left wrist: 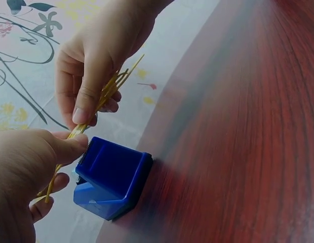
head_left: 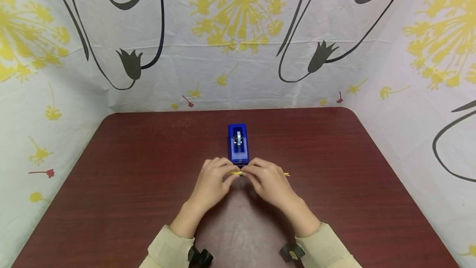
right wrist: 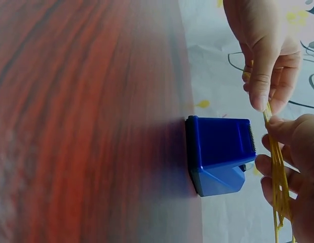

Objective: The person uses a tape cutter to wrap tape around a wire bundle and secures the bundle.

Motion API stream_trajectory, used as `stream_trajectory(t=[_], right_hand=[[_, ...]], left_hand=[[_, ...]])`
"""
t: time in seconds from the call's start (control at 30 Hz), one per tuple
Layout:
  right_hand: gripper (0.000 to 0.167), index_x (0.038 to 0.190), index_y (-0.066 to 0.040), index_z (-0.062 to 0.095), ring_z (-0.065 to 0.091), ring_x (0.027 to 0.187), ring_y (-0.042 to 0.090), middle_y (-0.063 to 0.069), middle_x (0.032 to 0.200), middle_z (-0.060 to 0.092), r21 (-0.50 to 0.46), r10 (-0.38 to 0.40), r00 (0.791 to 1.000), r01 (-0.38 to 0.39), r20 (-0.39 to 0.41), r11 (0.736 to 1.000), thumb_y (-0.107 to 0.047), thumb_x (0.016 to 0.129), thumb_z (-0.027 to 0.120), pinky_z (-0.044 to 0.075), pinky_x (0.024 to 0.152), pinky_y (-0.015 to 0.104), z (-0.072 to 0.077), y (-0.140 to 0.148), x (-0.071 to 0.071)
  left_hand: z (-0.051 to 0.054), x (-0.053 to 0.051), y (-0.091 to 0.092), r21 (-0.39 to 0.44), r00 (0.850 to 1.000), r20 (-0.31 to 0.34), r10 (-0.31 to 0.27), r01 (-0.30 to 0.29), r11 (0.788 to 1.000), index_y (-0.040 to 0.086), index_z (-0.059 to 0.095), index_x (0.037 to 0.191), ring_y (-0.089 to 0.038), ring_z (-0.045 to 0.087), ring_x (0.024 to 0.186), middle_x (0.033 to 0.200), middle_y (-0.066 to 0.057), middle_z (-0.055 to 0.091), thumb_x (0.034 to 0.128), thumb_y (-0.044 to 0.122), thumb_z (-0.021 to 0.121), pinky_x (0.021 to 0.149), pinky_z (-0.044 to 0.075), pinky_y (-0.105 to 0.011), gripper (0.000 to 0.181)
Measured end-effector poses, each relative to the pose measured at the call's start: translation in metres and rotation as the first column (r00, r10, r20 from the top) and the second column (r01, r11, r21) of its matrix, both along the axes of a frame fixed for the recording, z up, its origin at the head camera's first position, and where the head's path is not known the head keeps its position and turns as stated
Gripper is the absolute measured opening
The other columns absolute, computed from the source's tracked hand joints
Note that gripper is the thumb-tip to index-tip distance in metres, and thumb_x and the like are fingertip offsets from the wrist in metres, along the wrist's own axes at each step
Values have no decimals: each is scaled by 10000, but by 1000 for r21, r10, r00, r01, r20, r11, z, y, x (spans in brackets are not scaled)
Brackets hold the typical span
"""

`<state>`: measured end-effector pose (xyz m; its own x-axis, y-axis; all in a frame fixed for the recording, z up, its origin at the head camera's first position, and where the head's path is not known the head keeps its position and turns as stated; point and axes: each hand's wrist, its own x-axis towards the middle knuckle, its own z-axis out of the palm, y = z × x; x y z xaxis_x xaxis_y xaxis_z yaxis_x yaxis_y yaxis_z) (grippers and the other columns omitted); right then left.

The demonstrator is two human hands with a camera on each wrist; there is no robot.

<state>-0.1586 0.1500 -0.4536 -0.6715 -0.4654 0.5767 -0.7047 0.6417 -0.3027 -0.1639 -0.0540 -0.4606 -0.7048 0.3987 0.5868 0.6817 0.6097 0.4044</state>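
Observation:
Both hands meet just in front of a blue tape dispenser (head_left: 239, 156). My left hand (head_left: 213, 180) and right hand (head_left: 268, 180) pinch a bundle of thin yellow strands (left wrist: 115, 87) between thumbs and fingers, their fingertips almost touching. In the left wrist view, a pale shiny bit, perhaps tape, shows on the bundle by the thumbs. Strands run past the right hand's fingers, with loose ends sticking out; a shorter part lies under the left hand. The dispenser's toothed cutting edge (right wrist: 252, 137) is close beside the fingertips.
A roll of tape (head_left: 239, 137) sits inside the dispenser. Beneath lies a dark red wood-grain table (head_left: 148, 168). Behind it and at both sides hangs a white sheet (head_left: 167, 86) with printed flowers.

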Motion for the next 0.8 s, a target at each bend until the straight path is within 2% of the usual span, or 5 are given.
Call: stream_trajectory(t=[0.23, 0.33, 0.57, 0.7, 0.8], right_hand=[[74, 966, -108, 779, 625, 755, 72, -40, 907, 674, 9, 6, 997, -7, 82, 1000, -84, 896, 775, 533, 667, 271, -3, 4, -1], [102, 1001, -100, 773, 627, 764, 82, -32, 907, 679, 52, 8, 986, -17, 165, 999, -80, 900, 770, 540, 688, 292, -4, 10, -1], [125, 954, -125, 773, 658, 814, 113, -51, 894, 691, 162, -18, 925, -47, 380, 986, -47, 858, 793, 549, 732, 343, -9, 24, 2], [116, 914, -113, 773, 635, 789, 91, -55, 872, 676, 172, -16, 885, -73, 465, 982, -22, 846, 794, 536, 711, 314, -13, 28, 2], [116, 913, -92, 773, 632, 785, 92, -44, 873, 664, 170, -16, 873, -77, 488, 982, 1, 844, 787, 533, 701, 301, -14, 29, 1]], left_hand=[[-5, 0, -5, -32, 1000, 28, 12, -11, 999, 151, 797, 932, -159, 638, 835, 905, 49, 704, 802, 129, 870, 781, 438, -377, 150], [-6, 1, -9, -61, 996, 92, 20, -14, 998, 147, 798, 940, -154, 643, 842, 901, 52, 701, 814, 135, 861, 796, 445, -380, 142], [-18, 3, -14, -146, 940, 340, 19, 33, 989, 155, 800, 966, -117, 659, 867, 919, 72, 713, 865, 162, 819, 858, 512, -394, 103], [-25, 4, -15, -169, 924, 382, -6, 76, 983, 152, 798, 949, -125, 655, 858, 895, 69, 709, 859, 159, 822, 837, 528, -363, 94], [-26, 4, -15, -190, 922, 386, -5, 85, 978, 149, 801, 953, -140, 646, 870, 896, 67, 703, 858, 153, 822, 858, 514, -382, 98]])
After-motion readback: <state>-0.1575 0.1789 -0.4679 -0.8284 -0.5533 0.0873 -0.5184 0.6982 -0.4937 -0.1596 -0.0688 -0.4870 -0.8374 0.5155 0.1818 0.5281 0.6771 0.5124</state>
